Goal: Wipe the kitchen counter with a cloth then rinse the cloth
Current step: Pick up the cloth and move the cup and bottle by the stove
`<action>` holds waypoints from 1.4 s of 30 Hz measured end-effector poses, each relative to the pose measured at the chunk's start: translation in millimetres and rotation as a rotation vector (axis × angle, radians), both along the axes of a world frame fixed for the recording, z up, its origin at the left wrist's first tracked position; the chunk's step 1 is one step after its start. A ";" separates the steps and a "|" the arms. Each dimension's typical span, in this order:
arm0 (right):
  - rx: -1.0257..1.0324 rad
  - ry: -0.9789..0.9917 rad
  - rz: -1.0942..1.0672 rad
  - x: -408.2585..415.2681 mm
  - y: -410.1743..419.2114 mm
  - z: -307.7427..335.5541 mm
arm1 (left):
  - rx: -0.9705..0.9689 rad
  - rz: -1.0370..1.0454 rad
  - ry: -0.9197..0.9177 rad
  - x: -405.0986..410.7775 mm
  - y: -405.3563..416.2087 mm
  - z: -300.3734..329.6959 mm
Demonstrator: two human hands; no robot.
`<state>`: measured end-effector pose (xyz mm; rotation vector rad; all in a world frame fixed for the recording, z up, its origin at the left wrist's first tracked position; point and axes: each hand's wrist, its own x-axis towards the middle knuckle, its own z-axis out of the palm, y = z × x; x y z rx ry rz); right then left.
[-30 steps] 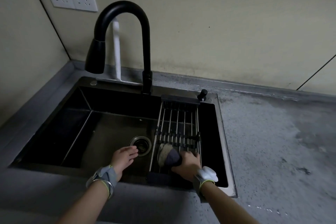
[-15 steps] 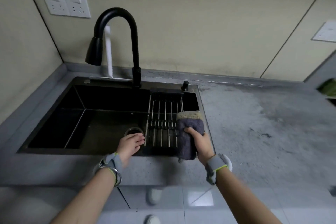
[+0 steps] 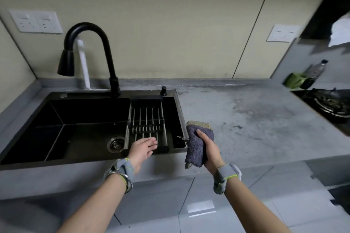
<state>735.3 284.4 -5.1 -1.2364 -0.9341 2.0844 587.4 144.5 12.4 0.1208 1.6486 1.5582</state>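
The right hand (image 3: 209,149) has lifted the cloth (image 3: 197,145) off the sink rack (image 3: 146,125) and carried it rightward over the counter edge (image 3: 246,159) (gripped upright), while the left hand (image 3: 142,147) has opened flat.

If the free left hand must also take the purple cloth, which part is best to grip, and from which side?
The upper end of the cloth, probably, where the tan strip stands free above the right hand. The right hand's fingers wrap the middle, so only the ends are exposed. The open left hand hovers at the sink front, so approaching from the cloth's left seems shortest.
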 end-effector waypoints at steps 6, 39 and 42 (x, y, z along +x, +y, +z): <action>0.023 0.038 -0.035 74.9 56.3 5.9 | 0.033 -0.037 0.004 68.6 65.0 7.4; 0.269 -0.325 -0.332 400.4 400.2 -23.0 | 0.023 -0.308 -0.022 341.4 482.1 -38.1; 0.262 -0.369 -0.306 409.8 457.6 -24.4 | 0.016 -0.314 -0.036 348.6 546.6 -38.6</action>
